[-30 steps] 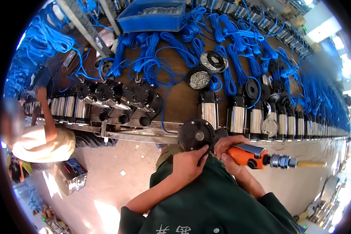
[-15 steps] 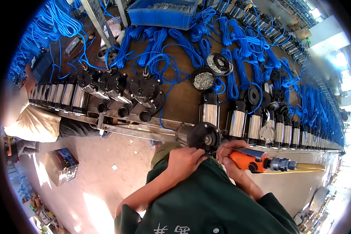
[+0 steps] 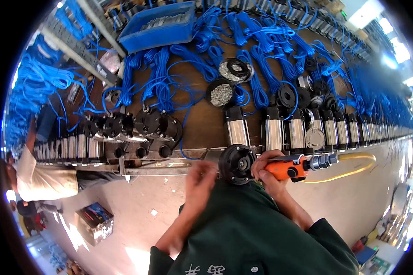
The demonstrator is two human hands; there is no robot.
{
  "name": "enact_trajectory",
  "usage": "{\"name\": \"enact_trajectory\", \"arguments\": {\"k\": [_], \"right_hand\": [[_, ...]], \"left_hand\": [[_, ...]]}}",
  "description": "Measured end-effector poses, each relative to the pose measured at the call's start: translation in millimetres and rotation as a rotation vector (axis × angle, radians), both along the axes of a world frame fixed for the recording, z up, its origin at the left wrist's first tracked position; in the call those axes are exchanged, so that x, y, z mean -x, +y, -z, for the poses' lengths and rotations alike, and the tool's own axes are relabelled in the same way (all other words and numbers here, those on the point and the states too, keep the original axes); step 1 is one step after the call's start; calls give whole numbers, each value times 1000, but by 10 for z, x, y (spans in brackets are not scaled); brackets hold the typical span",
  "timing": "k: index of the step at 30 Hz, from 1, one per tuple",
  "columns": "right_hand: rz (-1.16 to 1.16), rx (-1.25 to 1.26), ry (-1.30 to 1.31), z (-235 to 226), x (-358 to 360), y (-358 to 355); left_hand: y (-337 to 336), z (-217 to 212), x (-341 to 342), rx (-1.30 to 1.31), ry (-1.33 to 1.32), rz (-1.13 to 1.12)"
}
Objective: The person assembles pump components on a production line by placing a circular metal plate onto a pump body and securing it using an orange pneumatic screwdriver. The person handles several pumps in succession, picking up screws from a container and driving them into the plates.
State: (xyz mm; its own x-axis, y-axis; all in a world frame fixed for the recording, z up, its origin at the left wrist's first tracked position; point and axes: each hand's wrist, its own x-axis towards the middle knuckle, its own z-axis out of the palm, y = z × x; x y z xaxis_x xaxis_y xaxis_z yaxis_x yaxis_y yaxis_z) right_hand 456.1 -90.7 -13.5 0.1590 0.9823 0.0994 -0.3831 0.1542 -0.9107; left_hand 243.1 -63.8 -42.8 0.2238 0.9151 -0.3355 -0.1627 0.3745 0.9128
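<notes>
The black round pump end sits at the near edge of the brown workbench, just in front of the person's chest. Half a second ago the left hand lay on its rim; now that hand has come off it and hangs blurred just to the left, fingers loosely spread and holding nothing. The right hand has stayed clenched around the orange pneumatic driver, whose nose meets the black part's right side; a yellow air hose loops away from its tail. Beyond, a row of steel pump bodies stands along the bench among blue coiled cables. At the far edge a blue plastic bin holds small grey metal parts. A person in a pale shirt sits at the left.
</notes>
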Motion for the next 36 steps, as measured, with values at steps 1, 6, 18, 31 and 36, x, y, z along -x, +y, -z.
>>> {"name": "enact_trajectory", "arguments": {"k": [1,6,18,31,36], "right_hand": [[0,-29,16,-3,-13,-2],[32,-167,123,-111,-36,57],[151,-284,359,-472,130,338],[212,-291,289,-487,206,389],[218,-315,357,-470,201,364]], "left_hand": [[55,44,69,130,-250,-161],[220,-38,112,259,-377,-199],[173,-316,-175,385,-356,-28],[196,-344,-243,420,-389,16],[196,-340,-270,449,-399,13]]}}
